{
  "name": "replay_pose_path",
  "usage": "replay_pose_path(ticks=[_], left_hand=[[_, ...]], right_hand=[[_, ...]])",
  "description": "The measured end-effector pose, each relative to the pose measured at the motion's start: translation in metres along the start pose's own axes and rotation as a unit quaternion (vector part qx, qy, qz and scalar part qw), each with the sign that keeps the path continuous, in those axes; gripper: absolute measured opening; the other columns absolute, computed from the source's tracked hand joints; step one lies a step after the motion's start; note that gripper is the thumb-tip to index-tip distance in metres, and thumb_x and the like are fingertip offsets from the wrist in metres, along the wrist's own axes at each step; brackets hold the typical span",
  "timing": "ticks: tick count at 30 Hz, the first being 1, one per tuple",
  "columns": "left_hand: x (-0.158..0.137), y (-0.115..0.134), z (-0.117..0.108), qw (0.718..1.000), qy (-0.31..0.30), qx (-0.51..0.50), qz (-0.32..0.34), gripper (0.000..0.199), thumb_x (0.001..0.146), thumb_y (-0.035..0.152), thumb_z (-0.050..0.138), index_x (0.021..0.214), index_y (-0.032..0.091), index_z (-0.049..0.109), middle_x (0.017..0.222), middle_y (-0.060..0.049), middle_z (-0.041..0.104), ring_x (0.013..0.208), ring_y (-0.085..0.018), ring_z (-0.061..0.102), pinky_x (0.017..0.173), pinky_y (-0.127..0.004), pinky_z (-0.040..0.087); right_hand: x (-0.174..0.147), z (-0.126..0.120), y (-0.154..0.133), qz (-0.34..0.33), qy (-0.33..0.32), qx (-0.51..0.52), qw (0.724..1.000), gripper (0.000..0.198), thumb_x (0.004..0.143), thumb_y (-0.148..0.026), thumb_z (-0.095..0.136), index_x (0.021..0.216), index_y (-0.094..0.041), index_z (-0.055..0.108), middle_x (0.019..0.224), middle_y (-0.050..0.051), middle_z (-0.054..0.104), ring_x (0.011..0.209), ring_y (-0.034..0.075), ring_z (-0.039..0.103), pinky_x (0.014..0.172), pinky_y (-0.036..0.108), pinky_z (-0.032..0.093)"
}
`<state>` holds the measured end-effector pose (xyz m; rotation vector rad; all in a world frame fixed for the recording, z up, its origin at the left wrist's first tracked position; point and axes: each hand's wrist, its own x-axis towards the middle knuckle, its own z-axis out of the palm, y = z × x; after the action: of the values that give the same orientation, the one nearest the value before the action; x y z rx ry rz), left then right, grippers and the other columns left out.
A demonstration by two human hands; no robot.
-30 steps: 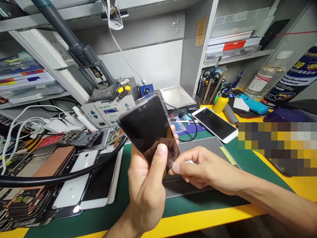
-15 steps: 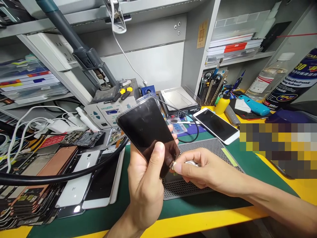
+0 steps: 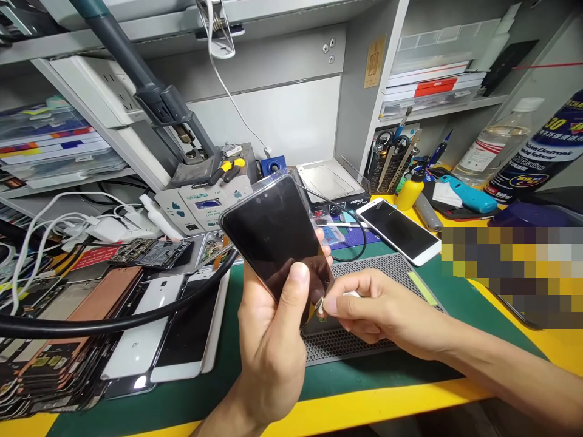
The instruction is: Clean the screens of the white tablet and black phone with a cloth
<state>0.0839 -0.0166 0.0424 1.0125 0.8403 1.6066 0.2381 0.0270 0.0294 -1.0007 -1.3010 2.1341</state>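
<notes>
A black smartphone (image 3: 276, 237) with a dark, glossy screen stands tilted in my left hand (image 3: 273, 340). The thumb of that hand presses on the lower part of the glass, and its fingers wrap around the far edge. My right hand (image 3: 378, 309) is closed in a pinch at the phone's lower right corner. Between its thumb and forefinger shows a small pale, shiny piece (image 3: 320, 305), too small to name, right by the phone's bottom edge. Something white also shows behind the forefinger. Below both hands lies a grey perforated mat (image 3: 346, 349).
Phones and phone parts (image 3: 68, 340) are piled at the left, with a thick black hose (image 3: 113, 326) crossing over them. A white phone (image 3: 401, 230) lies at the right. Behind stand a grey control unit (image 3: 204, 206), a flat plate heater (image 3: 334, 182) and a tool holder (image 3: 387, 170).
The phone and both hands have shifted slightly to the right. The small piece in my right fingers now appears at a different angle near the phone's bottom corner.
</notes>
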Motion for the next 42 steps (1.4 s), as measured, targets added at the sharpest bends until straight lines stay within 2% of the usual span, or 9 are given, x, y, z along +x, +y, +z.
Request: replay_pose_path(ticks=[5,9,13,17,24,30,33,38,42], left_hand=[[-0.0005,-0.0006,-0.0003,1.000,0.006,-0.005,-0.009,0.044,0.101,0.025,0.056,0.144,0.035,0.049,0.133,-0.004,0.067,0.124,-0.025,0.063,0.102,-0.042,0.056],[0.0010,0.0004,0.0009,0.999,0.018,-0.032,-0.023,0.045,0.100,0.026,0.058,0.143,0.033,0.049,0.130,-0.006,0.069,0.122,-0.027,0.065,0.095,-0.041,0.060],[0.0034,0.0011,0.0015,0.998,0.023,-0.046,-0.031,0.036,0.102,0.029,0.055,0.137,0.033,0.054,0.124,-0.005,0.071,0.114,-0.025,0.069,0.090,-0.039,0.062],[0.0043,-0.0005,-0.0001,0.999,0.042,-0.023,-0.026,0.024,0.102,0.031,0.055,0.124,0.031,0.063,0.123,-0.003,0.072,0.109,-0.023,0.071,0.088,-0.035,0.062],[0.0043,-0.0021,-0.0014,0.998,0.067,0.007,-0.020,0.023,0.100,0.035,0.058,0.121,0.030,0.066,0.121,-0.004,0.073,0.109,-0.025,0.070,0.082,-0.034,0.062],[0.0051,-0.0014,-0.0002,0.997,0.070,0.021,-0.017,0.037,0.100,0.037,0.059,0.136,0.031,0.057,0.126,-0.008,0.070,0.114,-0.030,0.068,0.091,-0.044,0.060],[0.0041,-0.0011,0.0009,0.997,0.067,0.034,-0.010,0.038,0.100,0.037,0.059,0.136,0.029,0.057,0.126,-0.009,0.070,0.117,-0.031,0.067,0.096,-0.047,0.058],[0.0028,0.0000,0.0022,0.997,0.064,0.031,-0.020,0.036,0.100,0.037,0.058,0.135,0.032,0.058,0.126,-0.007,0.071,0.119,-0.031,0.066,0.095,-0.044,0.059],[0.0039,0.0004,0.0019,0.997,0.066,0.024,-0.028,0.035,0.099,0.036,0.058,0.134,0.032,0.059,0.125,-0.007,0.071,0.114,-0.030,0.069,0.091,-0.043,0.061]], right_hand=[[0.0016,-0.0019,0.0010,0.005,0.001,0.016,1.000,0.017,0.080,-0.030,0.074,0.078,-0.014,0.072,0.056,-0.006,0.048,0.044,0.003,0.026,0.043,0.024,0.013],[0.0008,-0.0016,0.0013,0.004,0.006,0.007,1.000,0.017,0.081,-0.030,0.072,0.074,-0.015,0.070,0.057,-0.005,0.049,0.045,0.004,0.027,0.044,0.024,0.014],[-0.0001,0.0000,0.0015,-0.004,0.009,-0.013,1.000,0.023,0.082,-0.033,0.072,0.070,-0.015,0.064,0.058,-0.005,0.049,0.045,0.004,0.029,0.044,0.024,0.015],[-0.0007,0.0013,0.0005,-0.007,0.005,-0.021,1.000,0.023,0.084,-0.036,0.072,0.074,-0.015,0.066,0.059,-0.005,0.048,0.045,0.004,0.028,0.043,0.023,0.016],[-0.0010,-0.0009,0.0007,-0.013,-0.011,-0.030,0.999,0.027,0.086,-0.041,0.072,0.082,-0.015,0.067,0.062,-0.004,0.049,0.047,0.004,0.030,0.043,0.022,0.016],[-0.0018,-0.0015,0.0019,-0.013,-0.015,-0.028,0.999,0.022,0.088,-0.035,0.068,0.081,-0.014,0.068,0.061,-0.005,0.047,0.047,0.004,0.028,0.043,0.023,0.015],[-0.0012,-0.0003,0.0016,-0.013,-0.016,-0.025,0.999,0.019,0.088,-0.032,0.067,0.081,-0.014,0.069,0.057,-0.006,0.044,0.046,0.004,0.026,0.042,0.023,0.014],[-0.0003,0.0012,0.0012,-0.007,-0.014,-0.016,1.000,0.015,0.086,-0.027,0.064,0.081,-0.014,0.071,0.056,-0.006,0.044,0.045,0.004,0.027,0.042,0.022,0.015],[-0.0003,0.0013,0.0024,-0.007,-0.010,-0.012,1.000,0.016,0.086,-0.028,0.065,0.082,-0.014,0.071,0.059,-0.005,0.049,0.044,0.003,0.028,0.042,0.022,0.015]])
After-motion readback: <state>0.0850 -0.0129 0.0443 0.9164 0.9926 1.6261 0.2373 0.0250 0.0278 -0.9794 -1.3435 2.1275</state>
